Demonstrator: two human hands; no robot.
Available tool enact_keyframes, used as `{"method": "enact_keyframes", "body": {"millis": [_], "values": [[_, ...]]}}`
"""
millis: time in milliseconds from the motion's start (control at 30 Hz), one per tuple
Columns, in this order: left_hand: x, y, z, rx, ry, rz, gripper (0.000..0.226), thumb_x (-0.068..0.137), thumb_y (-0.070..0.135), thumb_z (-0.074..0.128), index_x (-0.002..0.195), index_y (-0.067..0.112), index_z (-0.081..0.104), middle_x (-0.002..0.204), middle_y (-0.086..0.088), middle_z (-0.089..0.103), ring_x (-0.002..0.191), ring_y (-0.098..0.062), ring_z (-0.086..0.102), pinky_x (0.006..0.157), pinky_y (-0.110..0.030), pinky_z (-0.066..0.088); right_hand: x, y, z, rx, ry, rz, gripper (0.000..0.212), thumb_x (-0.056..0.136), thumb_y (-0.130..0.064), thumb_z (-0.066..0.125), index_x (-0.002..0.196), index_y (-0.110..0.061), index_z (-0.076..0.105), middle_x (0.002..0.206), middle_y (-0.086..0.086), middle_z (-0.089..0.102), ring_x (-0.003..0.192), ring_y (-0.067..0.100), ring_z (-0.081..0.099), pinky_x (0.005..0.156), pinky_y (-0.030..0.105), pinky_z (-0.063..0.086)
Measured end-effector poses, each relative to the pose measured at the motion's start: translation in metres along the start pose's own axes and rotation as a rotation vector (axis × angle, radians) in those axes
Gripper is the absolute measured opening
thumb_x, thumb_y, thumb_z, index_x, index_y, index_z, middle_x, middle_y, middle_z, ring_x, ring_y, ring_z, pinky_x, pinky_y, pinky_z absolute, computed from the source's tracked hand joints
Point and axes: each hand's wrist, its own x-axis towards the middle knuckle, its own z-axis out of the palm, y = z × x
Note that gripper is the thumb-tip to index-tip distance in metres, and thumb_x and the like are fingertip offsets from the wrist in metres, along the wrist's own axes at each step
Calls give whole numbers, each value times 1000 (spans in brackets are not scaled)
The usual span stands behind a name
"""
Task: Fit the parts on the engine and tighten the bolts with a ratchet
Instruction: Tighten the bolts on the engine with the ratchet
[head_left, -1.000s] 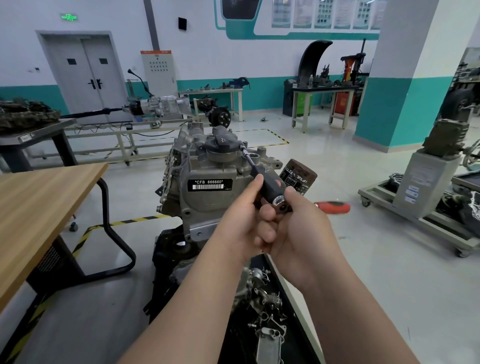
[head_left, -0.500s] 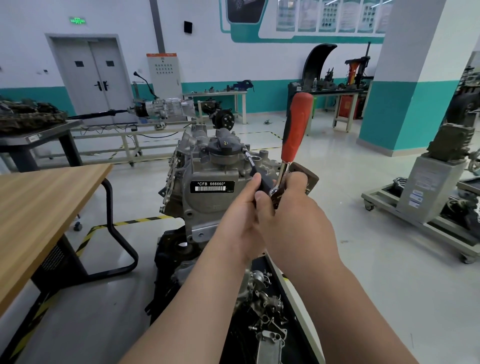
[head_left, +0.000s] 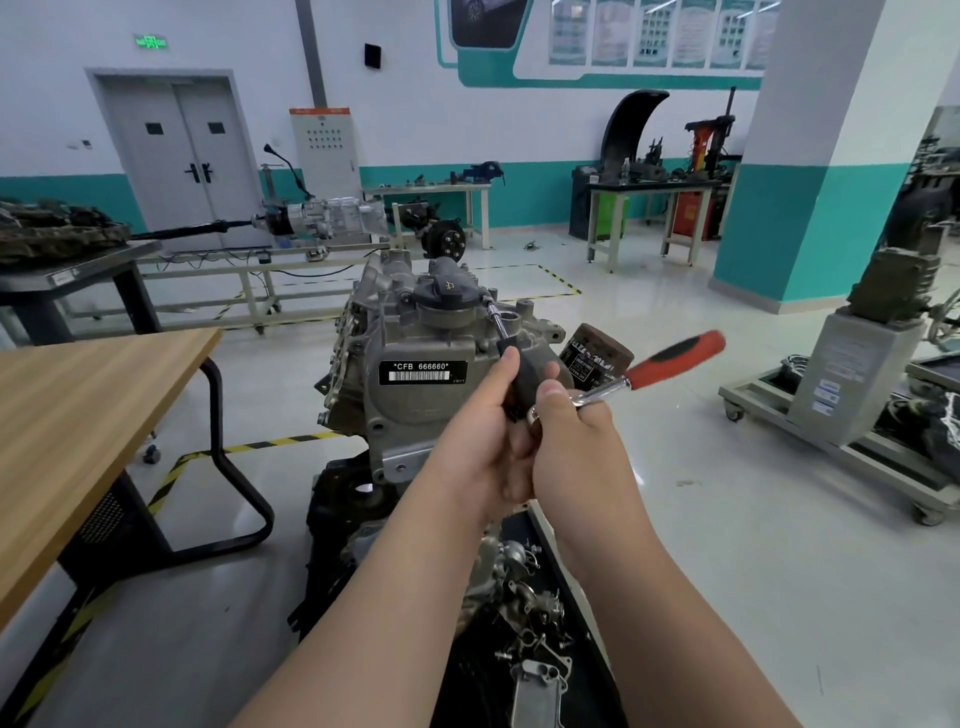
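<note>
a single wide-angle view from the person's head looks forward and down, close on the engine (head_left: 415, 410), with the far wall (head_left: 467, 130) well behind it.

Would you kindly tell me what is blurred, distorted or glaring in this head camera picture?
Head view: the ratchet's red handle is smeared by motion; the engine label reads sharp; the pillar leans from wide-angle distortion; the glossy floor carries soft reflections, no harsh glare.
</note>
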Motion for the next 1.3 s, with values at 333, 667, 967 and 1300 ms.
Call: {"method": "enact_keyframes", "body": {"millis": [333,667,967,1300], "values": [[-4,0,-8,57,-37,-41,39,60,57,64,72,21,55,32,5,43,22,-4,33,28,-9,22,-2,-11,0,820,-155,296,33,104,-30,36,96,-6,58,54,3,50,33,12,33,37,23,41],[-1,-1,-7,26,27,-34,60,82,54,58,37,18,40,28,5,33,18,-8,31,24,-14,18,3,-2,-1,349,-72,123,57,101,-36,42,52,-18,65,50,8,52,35,19,41,53,36,42],[-1,-1,-2,-153,26,27,56,80,42,64,120,3,66,112,-5,36,103,-20,30,108,-27,28,3,-16,-15,-420,-63,-189,27,100,-37,40,102,-10,45,76,3,61,62,17,57,59,32,44],[-8,4,3,-155,-13,-41,37,96,39,53,68,17,61,45,7,56,42,-6,58,43,-18,45,-4,-38,-13,-1277,-84,-469,24,103,-36,31,119,-19,25,71,-5,43,65,25,48,55,34,34]]}}
